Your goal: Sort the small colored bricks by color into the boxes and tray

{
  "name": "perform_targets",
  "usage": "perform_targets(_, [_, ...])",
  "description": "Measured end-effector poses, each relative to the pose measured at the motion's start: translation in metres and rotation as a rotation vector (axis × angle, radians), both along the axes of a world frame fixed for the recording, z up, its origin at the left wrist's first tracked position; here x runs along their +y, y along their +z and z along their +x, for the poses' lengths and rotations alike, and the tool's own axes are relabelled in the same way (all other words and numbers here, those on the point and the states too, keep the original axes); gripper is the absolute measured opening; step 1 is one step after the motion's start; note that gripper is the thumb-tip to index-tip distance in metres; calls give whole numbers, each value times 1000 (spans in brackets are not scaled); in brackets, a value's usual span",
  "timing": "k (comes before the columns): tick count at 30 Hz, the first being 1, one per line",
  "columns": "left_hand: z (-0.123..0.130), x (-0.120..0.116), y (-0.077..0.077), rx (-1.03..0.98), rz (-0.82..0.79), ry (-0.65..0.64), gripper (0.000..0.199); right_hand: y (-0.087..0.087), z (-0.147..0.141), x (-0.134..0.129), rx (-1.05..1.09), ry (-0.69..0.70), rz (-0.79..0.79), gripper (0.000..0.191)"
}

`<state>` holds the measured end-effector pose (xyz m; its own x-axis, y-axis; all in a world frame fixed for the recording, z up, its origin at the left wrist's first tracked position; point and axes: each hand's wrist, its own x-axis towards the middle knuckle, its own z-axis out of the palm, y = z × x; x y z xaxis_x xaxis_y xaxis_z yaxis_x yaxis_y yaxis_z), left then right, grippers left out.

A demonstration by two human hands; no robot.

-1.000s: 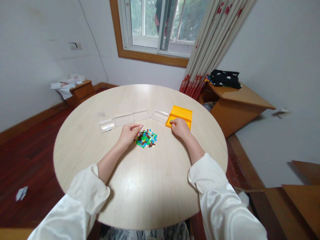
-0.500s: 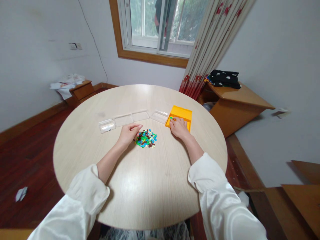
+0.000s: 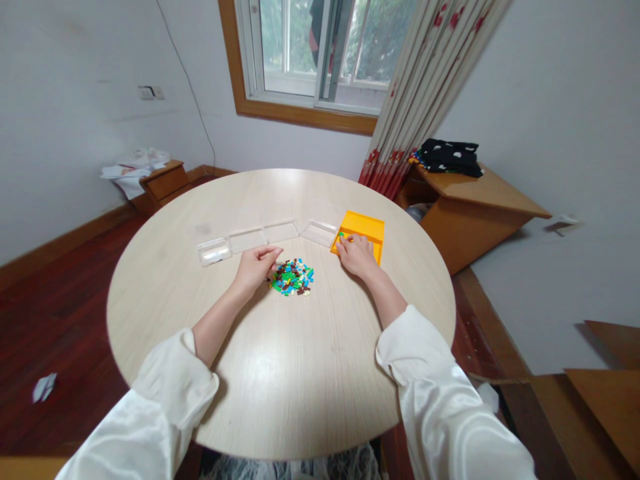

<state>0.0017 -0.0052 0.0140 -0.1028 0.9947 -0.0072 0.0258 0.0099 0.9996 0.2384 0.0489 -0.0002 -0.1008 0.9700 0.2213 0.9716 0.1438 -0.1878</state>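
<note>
Small loose plastic pieces in green, blue, brown and cream form a pile (image 3: 293, 277) on the round table. My left hand (image 3: 251, 272) hovers at the pile's left edge, thumb and fingers pinched together; whatever may be between them is too small to make out. My right hand (image 3: 357, 256) reaches into the open yellow box (image 3: 366, 223), its fingers bent down and pressed together, covering part of the inside. A green piece (image 3: 341, 235) shows in the box just beyond those fingertips. I cannot make out what the right fingers hold.
Several clear plastic trays (image 3: 280, 231) stand in a bent row behind the pile, the leftmost a small clear box (image 3: 214, 251). The pale tabletop (image 3: 290, 373) has a rounded edge. To the right, a wooden cabinet (image 3: 475, 200) bears folded black cloth (image 3: 450, 157).
My right fingers have shifted slightly left and down inside the yellow box, and less of the green there shows. The left hand has barely moved, still pinched beside the pile.
</note>
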Motion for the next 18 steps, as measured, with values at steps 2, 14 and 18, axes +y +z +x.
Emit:
perform_targets(2, [-1, 1, 0, 22, 15, 18, 44, 4, -2, -3, 55, 9, 102, 41])
perform_targets(14, [-19, 13, -14, 567, 203, 70, 19, 6, -48, -27, 259, 552, 25, 22])
perform_targets(18, [-18, 12, -19, 730, 301, -83, 27, 0, -48, -26, 232, 597, 16, 30])
